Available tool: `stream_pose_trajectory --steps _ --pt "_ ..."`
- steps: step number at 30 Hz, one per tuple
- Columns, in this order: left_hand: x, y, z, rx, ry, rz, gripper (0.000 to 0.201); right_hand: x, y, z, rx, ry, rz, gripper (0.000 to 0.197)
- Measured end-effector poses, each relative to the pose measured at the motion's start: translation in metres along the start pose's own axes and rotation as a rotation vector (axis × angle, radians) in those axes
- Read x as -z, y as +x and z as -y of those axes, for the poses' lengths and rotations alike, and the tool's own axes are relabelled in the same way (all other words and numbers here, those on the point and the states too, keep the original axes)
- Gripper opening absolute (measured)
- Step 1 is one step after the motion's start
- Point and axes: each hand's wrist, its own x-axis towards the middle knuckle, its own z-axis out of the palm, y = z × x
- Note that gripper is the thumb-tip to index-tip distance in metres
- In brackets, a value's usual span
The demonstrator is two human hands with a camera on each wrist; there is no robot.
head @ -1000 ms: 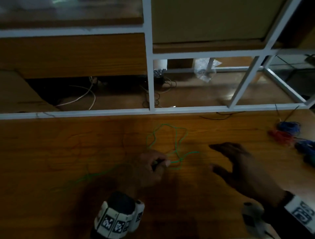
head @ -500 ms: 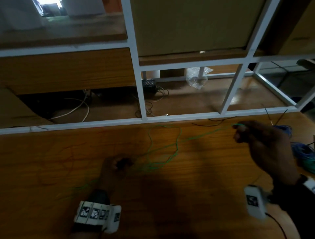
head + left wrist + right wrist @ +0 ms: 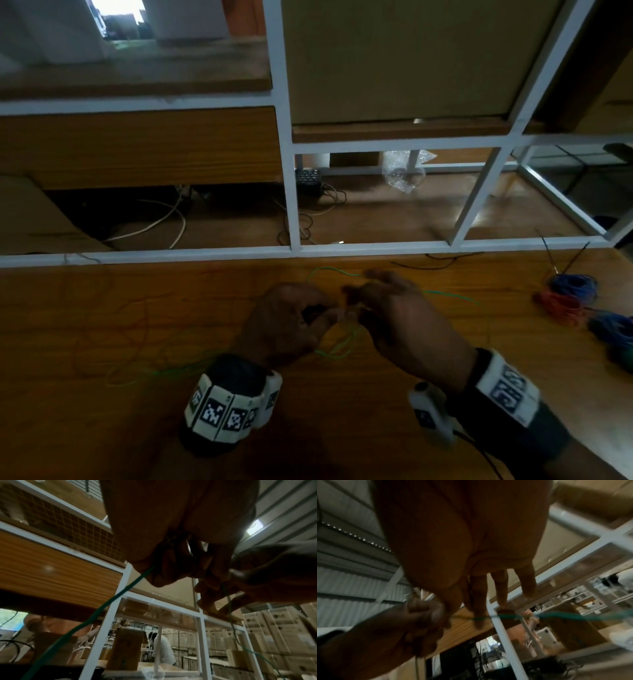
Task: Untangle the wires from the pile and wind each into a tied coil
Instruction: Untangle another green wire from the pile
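Observation:
A thin green wire (image 3: 337,351) lies in loose loops on the wooden table (image 3: 85,428), with one end trailing to the left. My left hand (image 3: 291,322) hovers over the middle of the table, fingers curled round the wire; in the left wrist view the green wire (image 3: 106,603) runs out of the fist. My right hand (image 3: 394,315) is close beside it, thumb and forefinger meeting the left fingertips and pinching the wire. In the right wrist view the other right fingers (image 3: 499,588) reach out straight, and the green wire (image 3: 556,615) crosses below them.
Wound coils lie at the table's right edge: a blue coil (image 3: 575,286), a red coil (image 3: 561,308) and another blue coil (image 3: 613,325). A white metal frame rail (image 3: 205,253) bounds the far edge, with black wires (image 3: 442,263) by it. Faint reddish wire (image 3: 137,318) sprawls at left.
My right hand, which had pulled the green wire out to the far right, has come back to meet the left hand. The wire's loops have gathered under the hands.

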Motion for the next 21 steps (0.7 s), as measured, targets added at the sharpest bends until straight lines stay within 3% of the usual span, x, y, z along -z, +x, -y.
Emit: stream_pose_trajectory --steps 1,5,8,12,15,17,19,21 --pt "0.002 0.002 0.0 0.031 -0.027 -0.02 0.007 -0.002 0.006 0.001 0.041 0.045 -0.025 0.035" --pt "0.013 -0.008 0.015 0.332 -0.28 -0.053 0.005 0.016 0.012 -0.017 0.126 0.068 -0.168 0.039" --pt "0.028 -0.028 0.045 0.497 -0.232 -0.025 0.003 0.046 0.007 -0.045 0.171 -0.017 -0.269 0.036" --pt "0.054 -0.051 0.074 0.676 -0.24 -0.14 0.008 0.065 -0.007 -0.069 0.164 -0.104 -0.337 0.03" --pt "0.06 -0.049 0.074 0.677 -0.225 -0.252 0.009 0.054 -0.012 -0.082 -0.034 -0.08 -0.311 0.032" --pt "0.059 -0.042 0.067 0.612 -0.129 -0.23 0.013 0.036 -0.012 -0.082 -0.194 -0.136 -0.122 0.034" --pt "0.051 -0.036 0.052 0.515 -0.052 -0.119 0.013 0.021 -0.011 -0.067 -0.22 -0.227 0.061 0.06" --pt "0.036 -0.028 0.037 0.393 -0.006 -0.017 0.008 0.01 -0.003 -0.039 -0.145 -0.212 0.129 0.082"
